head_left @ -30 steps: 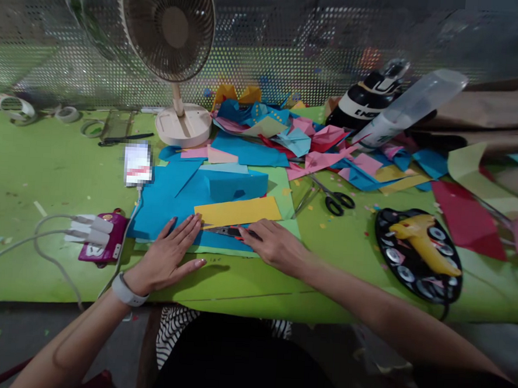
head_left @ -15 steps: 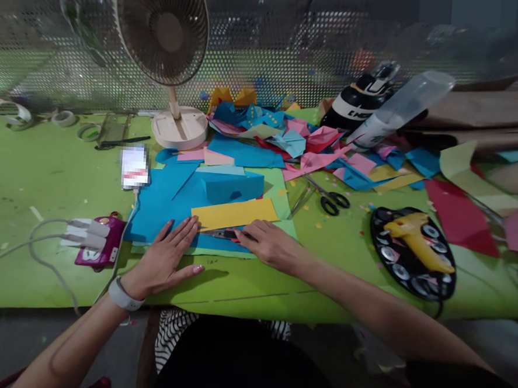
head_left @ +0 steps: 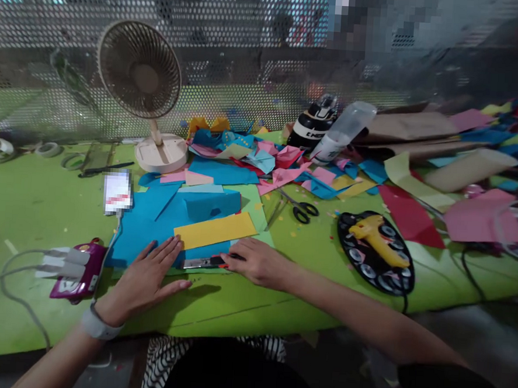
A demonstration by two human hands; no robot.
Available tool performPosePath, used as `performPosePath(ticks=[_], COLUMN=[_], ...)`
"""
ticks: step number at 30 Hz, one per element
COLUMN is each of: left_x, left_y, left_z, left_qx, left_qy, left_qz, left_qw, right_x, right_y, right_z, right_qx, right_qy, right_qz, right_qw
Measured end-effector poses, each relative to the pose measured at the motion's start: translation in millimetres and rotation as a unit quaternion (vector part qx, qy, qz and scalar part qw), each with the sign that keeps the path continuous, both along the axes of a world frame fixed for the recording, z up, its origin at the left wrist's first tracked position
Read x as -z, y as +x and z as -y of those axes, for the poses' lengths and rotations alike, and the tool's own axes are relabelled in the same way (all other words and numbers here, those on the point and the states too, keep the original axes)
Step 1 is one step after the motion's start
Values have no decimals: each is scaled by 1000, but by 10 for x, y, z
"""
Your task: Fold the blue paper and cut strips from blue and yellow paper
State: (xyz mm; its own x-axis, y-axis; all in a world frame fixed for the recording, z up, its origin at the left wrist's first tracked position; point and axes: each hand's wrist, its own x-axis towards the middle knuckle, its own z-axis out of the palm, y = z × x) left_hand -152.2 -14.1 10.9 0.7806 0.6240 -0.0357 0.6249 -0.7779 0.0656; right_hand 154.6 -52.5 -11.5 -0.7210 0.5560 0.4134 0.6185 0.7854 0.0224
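My left hand (head_left: pixel 151 278) lies flat with fingers spread on a blue sheet of paper (head_left: pixel 139 229), its fingertips at the left end of a yellow paper strip (head_left: pixel 215 230). In my right hand (head_left: pixel 259 263) is a utility knife (head_left: pixel 204 262), its blade pointing left just below the strip. Behind the strip rests a folded blue paper piece (head_left: pixel 212 205). Pale green paper (head_left: pixel 263 234) shows from under the blue sheet at the right. The right fingers cover most of the knife's handle.
Scissors (head_left: pixel 302 210) lie to the right, then a yellow glue gun (head_left: pixel 381 241) on a black tray (head_left: pixel 347 246). Coloured paper scraps (head_left: pixel 282 166), a fan (head_left: pixel 160 153) and bottles (head_left: pixel 311 127) stand behind. A phone (head_left: pixel 117 192) and a purple power strip (head_left: pixel 79 271) sit left.
The view has tilted up and shifted right. My right hand has drawn the knife slightly away from the yellow strip, toward me, and more blade shows. My left hand stays flat.
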Motion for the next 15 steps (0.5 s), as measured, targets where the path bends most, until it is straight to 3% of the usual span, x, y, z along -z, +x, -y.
performPosePath(ticks=[7,15], left_x=[-128,-81], left_y=[288,525], left_z=[-120,-280], left_qx=[-38,44], left_qy=[37,14], left_qz=[28,80], left_qw=[998,996], right_x=[5,-22], right_y=[97,222], right_z=[-3,-74], right_qx=[18,-1], right_qy=[9,-15], right_qz=[-25,-13], right_qw=[999,1000])
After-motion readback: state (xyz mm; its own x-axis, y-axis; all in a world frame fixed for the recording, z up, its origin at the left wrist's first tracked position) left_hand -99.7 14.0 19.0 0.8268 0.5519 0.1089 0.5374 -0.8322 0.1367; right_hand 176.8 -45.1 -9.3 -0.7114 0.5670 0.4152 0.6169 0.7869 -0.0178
